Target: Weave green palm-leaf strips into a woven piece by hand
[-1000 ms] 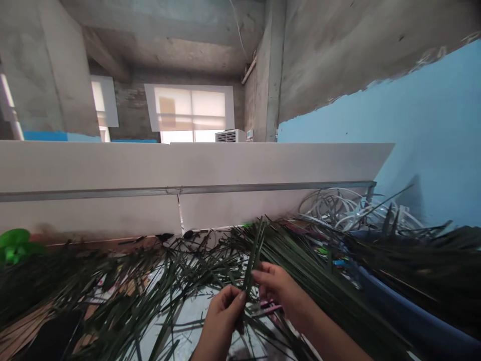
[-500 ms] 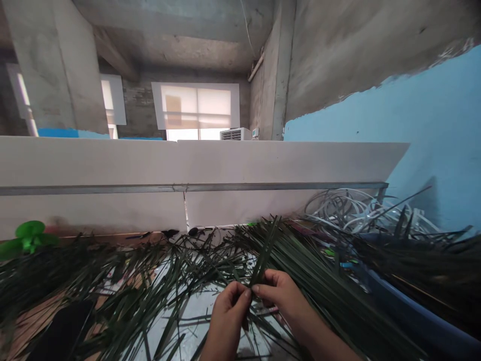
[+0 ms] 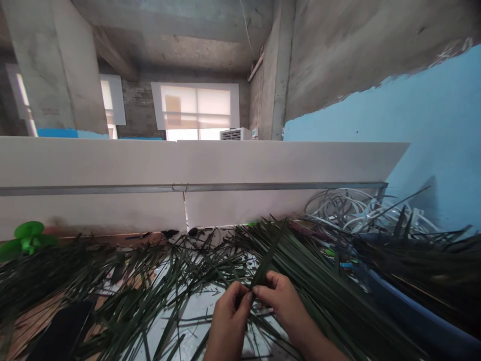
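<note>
Both hands meet low in the middle of the view, pinching the lower end of a long dark green leaf strip point(image 3: 271, 253). My left hand point(image 3: 231, 313) has thumb and forefinger closed on it. Beside it my right hand point(image 3: 282, 303) grips the same strip, thumb tip close to the left thumb. The strip slants up and to the right, its tip above a large bundle of long green leaves point(image 3: 319, 286). Fingers hide the strip's lower end. Beneath the hands, cut leaf pieces point(image 3: 165, 306) are strewn over a white surface point(image 3: 193, 326).
A blue tub point(image 3: 417, 306) with dark leaves stands at the right. Behind it lie coils of white strapping point(image 3: 345, 208). At the far left are a green fan point(image 3: 30, 238) and a flat black object point(image 3: 62, 331). A white partition point(image 3: 225, 163) runs along the back.
The leaf strip has turned, its tip leaning further right, and it now shows as one broader blade. Both hands shifted very slightly and keep hold.
</note>
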Tool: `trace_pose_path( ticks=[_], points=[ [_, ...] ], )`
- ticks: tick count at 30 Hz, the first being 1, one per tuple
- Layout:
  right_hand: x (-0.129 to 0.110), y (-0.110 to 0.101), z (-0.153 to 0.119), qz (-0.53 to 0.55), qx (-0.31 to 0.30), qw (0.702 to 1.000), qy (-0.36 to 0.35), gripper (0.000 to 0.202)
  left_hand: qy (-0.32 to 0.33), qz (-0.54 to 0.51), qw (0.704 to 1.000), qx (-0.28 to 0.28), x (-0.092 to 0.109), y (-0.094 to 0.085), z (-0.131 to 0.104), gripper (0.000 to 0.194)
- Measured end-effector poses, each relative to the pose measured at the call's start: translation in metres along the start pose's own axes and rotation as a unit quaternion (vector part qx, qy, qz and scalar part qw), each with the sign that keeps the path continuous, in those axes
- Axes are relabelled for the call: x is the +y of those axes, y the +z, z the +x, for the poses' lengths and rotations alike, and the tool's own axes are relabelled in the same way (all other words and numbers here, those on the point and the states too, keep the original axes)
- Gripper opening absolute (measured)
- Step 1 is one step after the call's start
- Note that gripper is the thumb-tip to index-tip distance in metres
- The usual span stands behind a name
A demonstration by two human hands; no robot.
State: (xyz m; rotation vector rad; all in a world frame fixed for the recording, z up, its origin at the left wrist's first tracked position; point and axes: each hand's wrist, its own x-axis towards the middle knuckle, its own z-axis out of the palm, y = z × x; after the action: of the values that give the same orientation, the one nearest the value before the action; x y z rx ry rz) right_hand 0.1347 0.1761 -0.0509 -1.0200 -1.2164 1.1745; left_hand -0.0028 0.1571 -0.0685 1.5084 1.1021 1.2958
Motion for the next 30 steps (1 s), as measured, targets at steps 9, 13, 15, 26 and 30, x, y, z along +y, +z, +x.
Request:
trace_pose_path(
  ticks=[9,13,15,26,30],
  points=[
    [-0.008,0.01,-0.011,0.022,0.004,0.999,-0.023,0.013,0.103,0.111,0.988,0.035,-0.006,0.0,-0.004,0.021],
    [-0.013,0.009,-0.01,0.026,-0.018,0.999,-0.029,0.012,0.04,0.084,0.995,0.021,-0.001,-0.004,-0.002,0.026],
    [-0.012,0.008,-0.008,0.028,-0.026,0.999,-0.03,0.011,0.009,0.078,0.997,0.021,-0.002,-0.004,-0.001,0.027],
    [0.003,0.013,-0.008,0.043,0.023,0.999,-0.022,0.012,0.144,0.186,0.969,0.07,-0.021,0.003,-0.007,0.021],
    [0.003,0.014,-0.012,0.051,0.025,0.998,-0.03,0.011,0.178,0.21,0.96,0.056,-0.027,0.002,-0.007,0.021]
  ],
)
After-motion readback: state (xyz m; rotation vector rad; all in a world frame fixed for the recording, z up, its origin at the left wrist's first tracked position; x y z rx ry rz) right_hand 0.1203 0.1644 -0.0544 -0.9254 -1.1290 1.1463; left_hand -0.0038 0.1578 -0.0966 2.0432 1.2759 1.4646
